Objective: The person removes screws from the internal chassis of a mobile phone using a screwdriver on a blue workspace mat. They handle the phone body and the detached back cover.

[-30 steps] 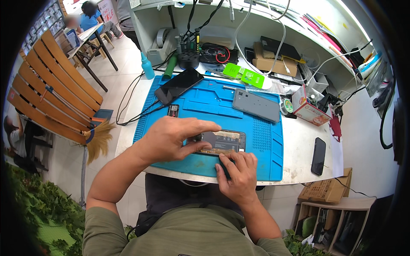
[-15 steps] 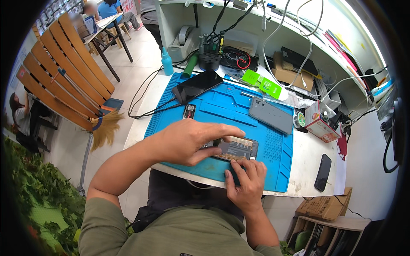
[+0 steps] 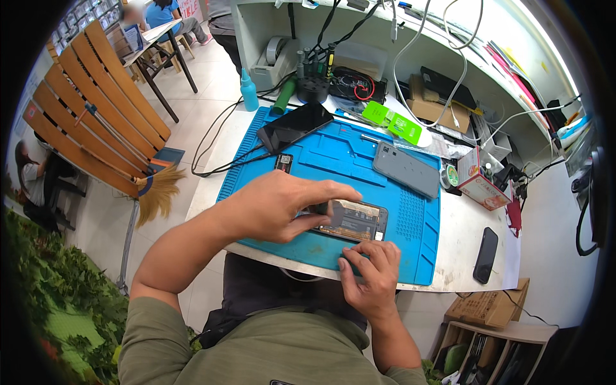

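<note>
An opened phone (image 3: 359, 221) with its battery and inner parts bare lies on a blue repair mat (image 3: 321, 256) in front of me. My left hand (image 3: 292, 205) hovers over the phone's left end, index finger and thumb stretched forward around a small dark thing that I cannot make out. The other fingers of that hand are hidden. Just below the phone's near edge, my right hand (image 3: 372, 269) is curled with thumb and index fingertips close together. Whatever lies between them is too small to tell.
A dark phone (image 3: 295, 128), a small phone part (image 3: 283, 162) and a grey phone back (image 3: 405, 170) lie on the mat. Around it are a blue bottle (image 3: 249, 91), a solder spool (image 3: 450, 176), a box (image 3: 484, 179) and a black phone (image 3: 486, 255). Cables hang from the shelf.
My right fingertips have drawn slightly toward me, off the phone's near edge. My left hand has shifted a little left and up over the phone.
</note>
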Action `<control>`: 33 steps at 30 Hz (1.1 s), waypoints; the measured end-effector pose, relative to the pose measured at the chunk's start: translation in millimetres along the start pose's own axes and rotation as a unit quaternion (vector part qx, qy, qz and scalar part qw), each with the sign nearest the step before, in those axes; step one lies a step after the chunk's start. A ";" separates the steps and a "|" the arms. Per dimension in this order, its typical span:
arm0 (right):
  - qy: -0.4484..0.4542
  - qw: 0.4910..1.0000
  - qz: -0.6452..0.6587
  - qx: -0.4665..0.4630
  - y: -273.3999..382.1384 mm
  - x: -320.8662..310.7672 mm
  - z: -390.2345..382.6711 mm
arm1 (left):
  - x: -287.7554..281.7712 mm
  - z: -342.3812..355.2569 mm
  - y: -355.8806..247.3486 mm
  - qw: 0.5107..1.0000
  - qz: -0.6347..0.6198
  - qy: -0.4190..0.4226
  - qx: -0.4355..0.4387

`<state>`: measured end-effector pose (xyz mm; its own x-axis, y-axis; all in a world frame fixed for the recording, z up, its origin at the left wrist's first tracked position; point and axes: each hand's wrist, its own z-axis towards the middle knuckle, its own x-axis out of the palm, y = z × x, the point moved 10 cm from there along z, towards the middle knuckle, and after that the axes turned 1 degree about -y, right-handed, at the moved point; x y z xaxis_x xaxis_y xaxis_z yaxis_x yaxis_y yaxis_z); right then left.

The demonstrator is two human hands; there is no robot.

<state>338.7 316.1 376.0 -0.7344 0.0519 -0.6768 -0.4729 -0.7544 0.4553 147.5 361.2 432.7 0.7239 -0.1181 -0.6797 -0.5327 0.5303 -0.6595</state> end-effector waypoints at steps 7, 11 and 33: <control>0.016 1.000 0.019 -0.008 9.6 3.8 13.5 | 1.4 -5.4 -4.9 0.999 0.040 -0.018 0.022; 0.016 1.000 0.005 -0.020 7.9 9.0 24.6 | 2.4 -5.7 -7.8 1.000 -0.002 -0.012 0.023; -0.038 0.985 -0.166 0.038 -111.5 -65.7 89.6 | -19.0 -46.0 16.6 0.984 -0.013 -0.175 -0.030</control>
<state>396.1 455.4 421.6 -0.5659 0.3389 -0.7516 -0.7263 -0.6363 0.2599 104.8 333.6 419.9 0.8386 0.1710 -0.5173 -0.5294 0.4795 -0.6998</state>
